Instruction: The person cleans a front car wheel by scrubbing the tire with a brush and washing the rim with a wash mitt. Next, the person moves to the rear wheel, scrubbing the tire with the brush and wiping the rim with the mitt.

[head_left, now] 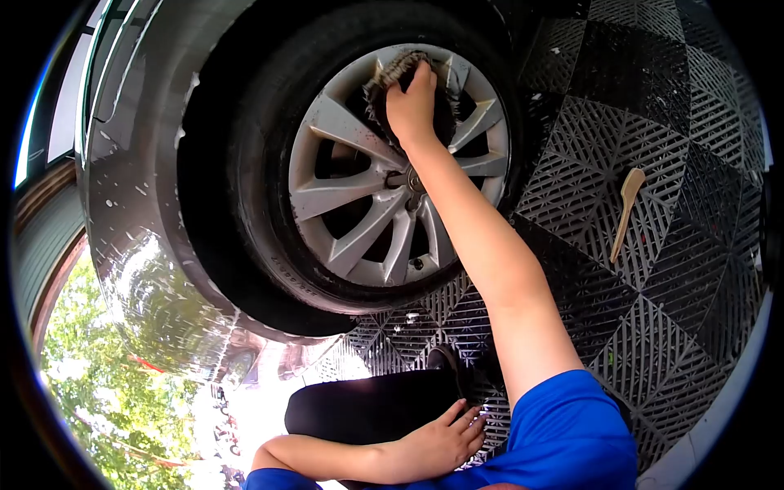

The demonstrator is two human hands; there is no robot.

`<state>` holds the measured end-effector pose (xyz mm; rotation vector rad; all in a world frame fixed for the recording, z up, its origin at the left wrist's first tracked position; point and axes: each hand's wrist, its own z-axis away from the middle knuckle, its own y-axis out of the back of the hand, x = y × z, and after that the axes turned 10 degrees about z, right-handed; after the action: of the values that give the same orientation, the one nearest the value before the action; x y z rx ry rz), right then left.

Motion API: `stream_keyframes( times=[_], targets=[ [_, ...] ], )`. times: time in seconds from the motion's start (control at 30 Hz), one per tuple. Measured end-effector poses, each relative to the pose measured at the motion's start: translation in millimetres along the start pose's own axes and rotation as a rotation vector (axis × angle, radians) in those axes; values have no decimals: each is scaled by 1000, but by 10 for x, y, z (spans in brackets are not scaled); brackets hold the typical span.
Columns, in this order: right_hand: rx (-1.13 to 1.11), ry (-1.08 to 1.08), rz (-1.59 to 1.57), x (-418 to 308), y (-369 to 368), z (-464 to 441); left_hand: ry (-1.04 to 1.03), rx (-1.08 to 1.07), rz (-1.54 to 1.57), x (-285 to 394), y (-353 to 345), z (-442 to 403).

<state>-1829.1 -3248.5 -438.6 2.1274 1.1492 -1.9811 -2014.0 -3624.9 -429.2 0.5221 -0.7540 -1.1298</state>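
My right hand [412,106] reaches up to the alloy wheel [351,196] of a car, fingers closed around a fuzzy grey-brown wash mitt [402,65]. The mitt presses against the upper spokes near the rim; part of it is hidden behind the hand. Dark specks and brownish marks show on the silver spokes. Around the rim sits the black tyre [261,163]. Low in the view, my left hand [433,447] rests by my bent leg [359,406] in dark trousers, its fingers stretched out and holding nothing.
The dark car body [135,188], with white foam spots, curves along the left. A wooden-handled brush [627,212] lies to the right on the grated floor tiles [596,155]. My shoe [442,359] is below the tyre. Bright trees [77,351] show at lower left.
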Motion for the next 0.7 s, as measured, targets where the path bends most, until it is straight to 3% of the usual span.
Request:
stream_keyframes(
  times=[0.07, 0.13, 0.17, 0.27, 0.33, 0.43, 0.53, 0.6, 0.67, 0.7],
  targets=[
    [106, 155, 84, 139, -4, 27, 42, 10, 31, 3, 4, 15],
    [-144, -24, -79, 396, 87, 81, 39, -9, 25, 3, 31, 13],
    [-146, -72, -155, 510, 97, 213, 28, -25, 9, -26, 47, 1],
    [45, 238, -106, 474, -15, 188, 1, -5, 23, -107, -76, 22],
    [74, 275, -24, 177, 2, 48, 16, -38, 47, -125, -56, 56],
    [66, 204, -25, 219, 36, -31, 80, -99, 16, -107, -54, 90],
    [-177, -13, -176, 580, 61, 198, 18, -57, 27, -188, -46, 46],
    [-148, -18, -233, 418, 25, 140, 16, -70, 44, -196, -33, 59],
    [-119, 10, 227, 240, -18, 60, 29, -78, 33, -187, -49, 90],
    [-60, 10, 204, 220, -90, 41, 41, -81, 12, -198, -48, 96]
  ],
)
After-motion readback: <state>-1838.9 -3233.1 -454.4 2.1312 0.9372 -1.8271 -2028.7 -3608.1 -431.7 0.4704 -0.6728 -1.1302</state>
